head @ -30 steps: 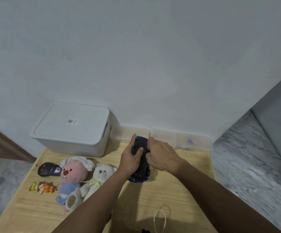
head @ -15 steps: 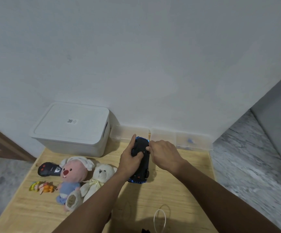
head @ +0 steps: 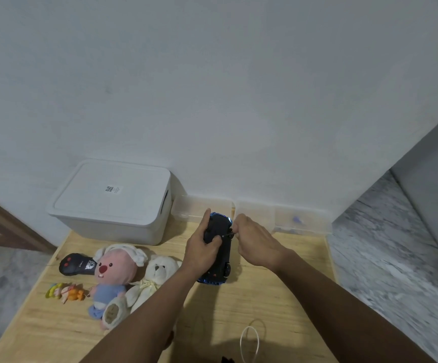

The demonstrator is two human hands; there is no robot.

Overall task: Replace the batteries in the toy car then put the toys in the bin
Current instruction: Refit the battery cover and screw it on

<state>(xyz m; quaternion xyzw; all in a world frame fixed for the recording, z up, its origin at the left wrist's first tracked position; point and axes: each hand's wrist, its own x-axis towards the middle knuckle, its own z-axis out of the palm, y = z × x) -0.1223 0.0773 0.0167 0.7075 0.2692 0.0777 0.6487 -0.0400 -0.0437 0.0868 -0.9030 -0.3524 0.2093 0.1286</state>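
A blue toy car (head: pixel 219 258) lies upside down on the wooden table (head: pixel 278 305), its black underside facing up. My left hand (head: pixel 202 247) grips the car's far half from the left. My right hand (head: pixel 254 242) pinches a thin screwdriver (head: pixel 229 235) whose tip touches the car's underside. A white lidded bin (head: pixel 113 203) stands shut at the back left. A pink plush (head: pixel 113 273), a white teddy bear (head: pixel 152 279), a black remote (head: pixel 77 264) and a small colourful figure (head: pixel 64 291) lie left of the car.
Clear plastic boxes (head: pixel 278 218) line the wall behind the car; one holds small bits. A white loop of cord (head: pixel 249 341) lies at the table's near edge. Marble floor surrounds the table, and a wall rises right behind it.
My right hand has drawn back to the right off the car, so the screwdriver now shows between it and the underside. My left hand keeps its grip.
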